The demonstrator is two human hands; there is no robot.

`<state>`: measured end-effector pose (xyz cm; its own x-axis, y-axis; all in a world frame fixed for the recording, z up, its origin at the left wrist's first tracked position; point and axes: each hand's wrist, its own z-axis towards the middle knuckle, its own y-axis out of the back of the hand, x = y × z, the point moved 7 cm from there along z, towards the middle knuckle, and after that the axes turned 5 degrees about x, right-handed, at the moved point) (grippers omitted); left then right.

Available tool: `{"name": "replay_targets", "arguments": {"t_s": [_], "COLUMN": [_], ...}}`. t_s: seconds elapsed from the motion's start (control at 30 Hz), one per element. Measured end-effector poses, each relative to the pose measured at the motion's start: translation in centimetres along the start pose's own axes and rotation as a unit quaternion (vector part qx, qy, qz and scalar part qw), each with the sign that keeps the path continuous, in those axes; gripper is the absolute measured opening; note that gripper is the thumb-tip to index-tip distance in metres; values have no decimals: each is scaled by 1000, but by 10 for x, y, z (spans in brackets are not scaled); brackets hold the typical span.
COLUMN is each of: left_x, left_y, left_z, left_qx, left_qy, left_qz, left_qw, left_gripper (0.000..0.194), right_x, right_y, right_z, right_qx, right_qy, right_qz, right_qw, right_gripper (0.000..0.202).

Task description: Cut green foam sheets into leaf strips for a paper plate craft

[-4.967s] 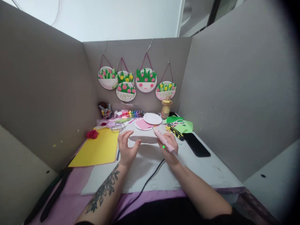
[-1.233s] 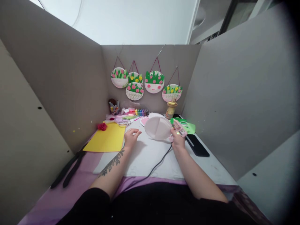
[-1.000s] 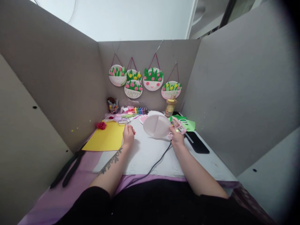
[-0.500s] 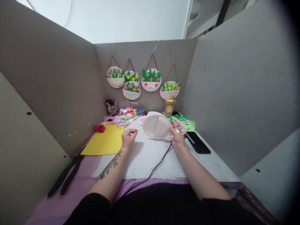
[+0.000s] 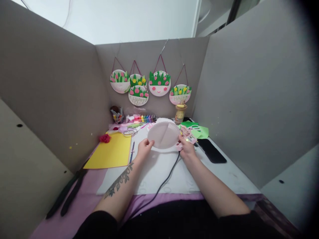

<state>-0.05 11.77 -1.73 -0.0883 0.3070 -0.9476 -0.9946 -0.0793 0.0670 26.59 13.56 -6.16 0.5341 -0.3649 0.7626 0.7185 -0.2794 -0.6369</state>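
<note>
A white paper plate [image 5: 163,135] with a crease across it is held up above the table between my hands. My left hand [image 5: 145,148] pinches its lower left edge. At its right edge is my right hand [image 5: 186,146], closed round a pink glue gun [image 5: 189,137] whose black cord [image 5: 166,179] runs down towards me. Whether those fingers also grip the plate is hard to tell. Behind the held plate, part of another white plate [image 5: 161,120] shows.
Yellow paper [image 5: 111,151] and a red pom-pom [image 5: 105,138] lie left, beside a pen [image 5: 132,152]. A black phone [image 5: 211,151], green paper [image 5: 202,132] and a decorated jar [image 5: 179,114] are right. Decorated plates [image 5: 159,83] hang on the back panel [image 5: 199,49].
My left hand has moved right and taken hold of the plate's edge. The plate has shifted slightly left. The pen beside the yellow paper is now visible.
</note>
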Motion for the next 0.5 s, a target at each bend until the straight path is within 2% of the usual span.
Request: {"name": "replay_targets", "arguments": {"t_s": [0.07, 0.17, 0.3, 0.4, 0.5], "left_x": [6, 12, 6, -13, -38], "left_y": [8, 31, 57, 76, 101], "left_z": [5, 14, 21, 18, 10], "left_qx": [-31, -89, -120, -128, -132], "left_qy": [20, 50, 74, 55, 8], "left_qz": [-50, -149, -283, -365, -423], "left_qw": [998, 984, 949, 921, 896], "left_gripper": [25, 27, 28, 26, 22], "right_x": [3, 12, 16, 10, -5], "right_y": [3, 9, 9, -3, -28], "right_z": [1, 8, 10, -3, -25], "right_qx": [-19, -39, -26, 22, 130], "right_qy": [-8, -11, -38, -70, -149], "right_qz": [-5, -2, 4, 1, 0], "right_qw": [1000, 999, 999, 997, 980], "right_gripper": [41, 36, 31, 37, 38]}}
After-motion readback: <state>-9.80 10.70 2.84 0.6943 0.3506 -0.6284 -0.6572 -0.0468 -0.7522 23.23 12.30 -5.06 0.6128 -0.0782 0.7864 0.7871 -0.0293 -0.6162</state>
